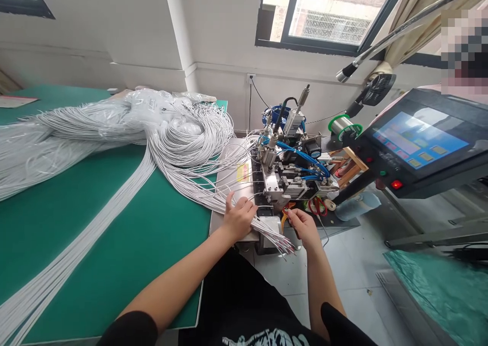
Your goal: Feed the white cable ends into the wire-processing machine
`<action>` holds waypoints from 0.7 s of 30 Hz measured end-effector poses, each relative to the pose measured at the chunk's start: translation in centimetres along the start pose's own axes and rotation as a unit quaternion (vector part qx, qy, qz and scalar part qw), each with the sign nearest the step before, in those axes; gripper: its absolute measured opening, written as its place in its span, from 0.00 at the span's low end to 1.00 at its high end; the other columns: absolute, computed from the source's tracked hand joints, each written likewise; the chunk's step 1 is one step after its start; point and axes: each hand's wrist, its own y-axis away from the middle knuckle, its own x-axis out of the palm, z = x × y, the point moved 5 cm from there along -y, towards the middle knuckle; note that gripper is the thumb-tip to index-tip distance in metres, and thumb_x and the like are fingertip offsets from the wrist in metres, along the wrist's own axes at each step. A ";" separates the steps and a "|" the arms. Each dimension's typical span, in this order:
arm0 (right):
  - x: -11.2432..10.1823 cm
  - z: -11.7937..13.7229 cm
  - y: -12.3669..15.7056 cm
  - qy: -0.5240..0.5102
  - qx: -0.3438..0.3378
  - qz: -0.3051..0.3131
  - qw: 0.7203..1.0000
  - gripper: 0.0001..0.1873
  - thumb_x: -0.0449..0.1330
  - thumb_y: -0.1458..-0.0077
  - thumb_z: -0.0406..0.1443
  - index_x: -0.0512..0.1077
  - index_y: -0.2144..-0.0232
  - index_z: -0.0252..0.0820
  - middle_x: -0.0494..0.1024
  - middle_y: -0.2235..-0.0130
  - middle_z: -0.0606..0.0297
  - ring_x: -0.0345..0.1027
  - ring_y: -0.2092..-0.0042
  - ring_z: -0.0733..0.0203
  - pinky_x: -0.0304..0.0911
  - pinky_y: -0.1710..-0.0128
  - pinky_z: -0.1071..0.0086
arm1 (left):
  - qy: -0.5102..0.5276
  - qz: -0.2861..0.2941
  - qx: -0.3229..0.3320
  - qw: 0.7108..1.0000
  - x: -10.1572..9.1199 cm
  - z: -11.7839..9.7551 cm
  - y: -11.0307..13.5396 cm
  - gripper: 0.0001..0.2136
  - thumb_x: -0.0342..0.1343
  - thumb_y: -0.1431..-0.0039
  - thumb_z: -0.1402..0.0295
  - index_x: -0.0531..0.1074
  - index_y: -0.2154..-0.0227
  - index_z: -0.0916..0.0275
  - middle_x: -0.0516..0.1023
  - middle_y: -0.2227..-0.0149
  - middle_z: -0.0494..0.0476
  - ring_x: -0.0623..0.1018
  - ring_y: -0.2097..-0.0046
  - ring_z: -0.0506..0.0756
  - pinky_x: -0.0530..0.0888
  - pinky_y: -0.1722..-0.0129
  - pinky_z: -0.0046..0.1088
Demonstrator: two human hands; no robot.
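Observation:
My left hand [240, 218] is closed over a bundle of thin white cables [206, 198] at the near edge of the machine. Its thumb is raised, and its fingertips bend down beside the black feed row. Past this hand, the loose cable ends [280, 242] fan out toward the floor, some with reddish tips. My right hand [304, 225] is pinched at the front of the machine, on something too small to make out. An orange-handled tool [283, 223] sits right beside its fingertips. The benchtop machine [282, 176] has metal cylinders and blue air hoses, with single cables running into it.
A green table [152, 244] on the left carries large bundles of white cable with plastic wrap [147, 107]. Right of the machine are red-handled scissors [317, 206], a plastic bottle [358, 206], a solder wire spool [345, 127] and a control screen [423, 137]. Another person is partly visible at upper right.

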 end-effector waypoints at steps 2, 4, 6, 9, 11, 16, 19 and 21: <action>0.0 0.6 0.4 0.034 -0.007 0.010 0.999 0.23 0.59 0.49 0.55 0.68 0.77 0.41 0.66 0.80 0.68 0.53 0.80 0.68 0.49 0.82 0.72 | 0.005 0.013 -0.019 1.000 0.2 0.2 0.0 0.12 0.54 0.51 0.76 0.74 0.63 0.60 0.79 0.63 0.57 0.75 0.55 0.60 0.47 0.41 0.58; 0.1 1.2 0.8 0.064 -0.024 0.019 0.997 0.23 0.59 0.49 0.54 0.69 0.77 0.40 0.68 0.79 0.67 0.56 0.79 0.67 0.52 0.80 0.72 | 0.010 0.011 -0.027 1.000 0.2 0.3 0.1 0.10 0.54 0.48 0.75 0.75 0.63 0.60 0.79 0.60 0.59 0.74 0.53 0.62 0.43 0.40 0.61; 0.2 1.8 1.2 0.080 -0.038 0.025 0.996 0.23 0.59 0.48 0.54 0.69 0.77 0.40 0.69 0.78 0.67 0.58 0.77 0.66 0.54 0.78 0.72 | 0.017 -0.008 -0.012 1.000 0.0 0.2 0.1 0.10 0.52 0.44 0.75 0.75 0.63 0.59 0.79 0.58 0.57 0.75 0.53 0.60 0.40 0.39 0.61; 0.3 3.0 1.9 0.074 -0.048 0.049 0.995 0.21 0.59 0.48 0.52 0.71 0.74 0.40 0.70 0.76 0.66 0.60 0.75 0.64 0.57 0.76 0.71 | 0.043 -0.046 0.065 0.996 -0.7 -0.4 0.1 0.14 0.46 0.38 0.77 0.74 0.59 0.56 0.80 0.58 0.51 0.77 0.56 0.52 0.44 0.35 0.51; 0.5 4.1 2.5 0.060 -0.065 0.094 0.992 0.18 0.61 0.48 0.50 0.73 0.70 0.40 0.73 0.73 0.65 0.62 0.73 0.63 0.60 0.73 0.70 | 0.070 -0.056 0.111 0.990 -1.1 -0.6 0.2 0.15 0.43 0.36 0.76 0.73 0.56 0.57 0.79 0.57 0.50 0.77 0.57 0.49 0.54 0.35 0.41; 1.9 6.3 3.6 0.051 -0.127 0.242 0.960 0.18 0.63 0.47 0.43 0.75 0.54 0.45 0.76 0.63 0.62 0.64 0.72 0.64 0.63 0.72 0.70 | 0.105 -0.041 0.102 0.988 -1.0 -0.2 0.2 0.13 0.46 0.34 0.68 0.72 0.53 0.60 0.79 0.59 0.55 0.78 0.58 0.50 0.70 0.47 0.31; 2.2 6.1 3.2 0.019 -0.130 0.199 0.971 0.15 0.60 0.44 0.44 0.78 0.58 0.44 0.77 0.65 0.61 0.65 0.73 0.63 0.62 0.73 0.69 | 0.100 -0.019 0.112 0.989 -0.6 -0.4 0.2 0.13 0.47 0.35 0.67 0.72 0.52 0.61 0.79 0.59 0.57 0.78 0.62 0.51 0.73 0.58 0.30; 2.0 5.2 2.6 -0.019 -0.095 0.119 0.988 0.15 0.59 0.44 0.45 0.77 0.60 0.43 0.77 0.69 0.61 0.64 0.75 0.64 0.60 0.77 0.70 | 0.093 -0.006 0.110 0.989 -0.5 -0.5 0.1 0.13 0.47 0.35 0.68 0.71 0.51 0.61 0.80 0.60 0.57 0.78 0.64 0.51 0.73 0.61 0.29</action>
